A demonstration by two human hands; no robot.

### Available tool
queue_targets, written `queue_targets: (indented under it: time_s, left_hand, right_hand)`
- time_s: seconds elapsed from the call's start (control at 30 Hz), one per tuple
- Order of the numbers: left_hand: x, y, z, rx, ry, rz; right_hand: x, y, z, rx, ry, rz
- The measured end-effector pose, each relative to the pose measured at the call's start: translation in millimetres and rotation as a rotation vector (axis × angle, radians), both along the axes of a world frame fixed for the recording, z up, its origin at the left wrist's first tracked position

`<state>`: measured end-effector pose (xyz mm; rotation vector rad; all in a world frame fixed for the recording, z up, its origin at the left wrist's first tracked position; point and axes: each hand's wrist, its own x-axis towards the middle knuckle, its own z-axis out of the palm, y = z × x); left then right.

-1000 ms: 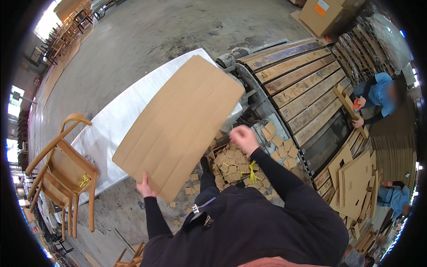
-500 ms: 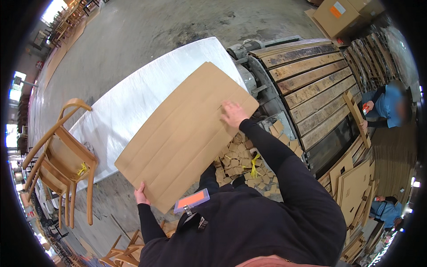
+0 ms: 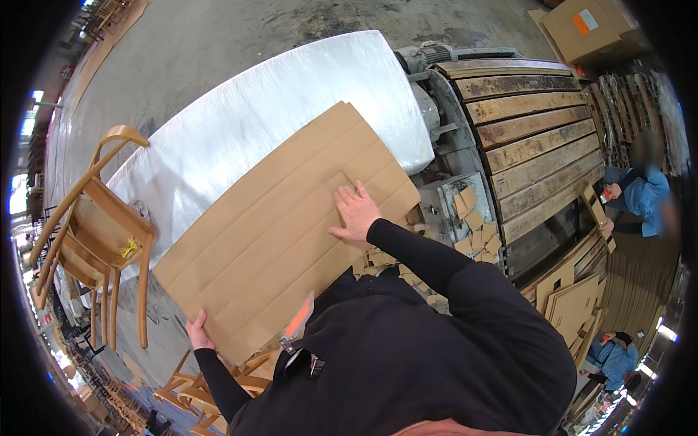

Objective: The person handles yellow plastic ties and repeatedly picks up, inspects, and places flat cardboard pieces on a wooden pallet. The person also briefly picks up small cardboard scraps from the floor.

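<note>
A large flat cardboard sheet [image 3: 269, 240], brown with parallel creases, lies slantwise in front of me, its far part over a white-wrapped surface [image 3: 305, 87]. My left hand [image 3: 198, 332] grips the sheet's near left edge, the thumb on that edge and the other fingers partly hidden. On the sheet's right half, my right hand [image 3: 356, 214] lies open and flat, fingers spread. Just beyond its fingertips a small rectangular outline shows in the cardboard; whether it is cut through I cannot tell.
A wooden chair [image 3: 113, 218] stands tipped at the left. To the right is a machine with a wooden slatted bed [image 3: 538, 138]; small cardboard scraps [image 3: 480, 232] lie beside it. Two people in blue are at the far right, one holding a wooden piece [image 3: 598, 214]. An orange badge [image 3: 298, 317] hangs from me.
My right hand has slid leftward across the sheet, and the rectangular outline now shows by its fingers. The sheet's near left end and my left hand have shifted left. The view has moved slightly.
</note>
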<state>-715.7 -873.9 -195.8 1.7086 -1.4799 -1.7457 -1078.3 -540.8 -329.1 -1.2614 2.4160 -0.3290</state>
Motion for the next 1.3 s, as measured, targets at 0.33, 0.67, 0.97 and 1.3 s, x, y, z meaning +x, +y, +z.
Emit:
queue_targets:
  time_s: [0.33,0.67,0.97,1.3]
  left_hand:
    - [20.4,8.8,62.4,-0.106,0.014,-0.082]
    - [7.3,17.9,25.5,-0.031,0.090,0.022]
    - [-85.6,66.8,-64.6,0.115,0.245,0.010]
    - [-83.7,98.3,-61.3,0.089,0.169,0.102]
  right_hand:
    - [-1.5,-4.0,13.5,0.208,-0.231,0.177]
    - [-42.0,32.5,27.7,0.217,-0.132,0.157]
    - [-42.4,-4.5,29.8,-0.152,0.308,0.169]
    - [105.1,-120.0,89.8,-0.245,-0.022,0.784]
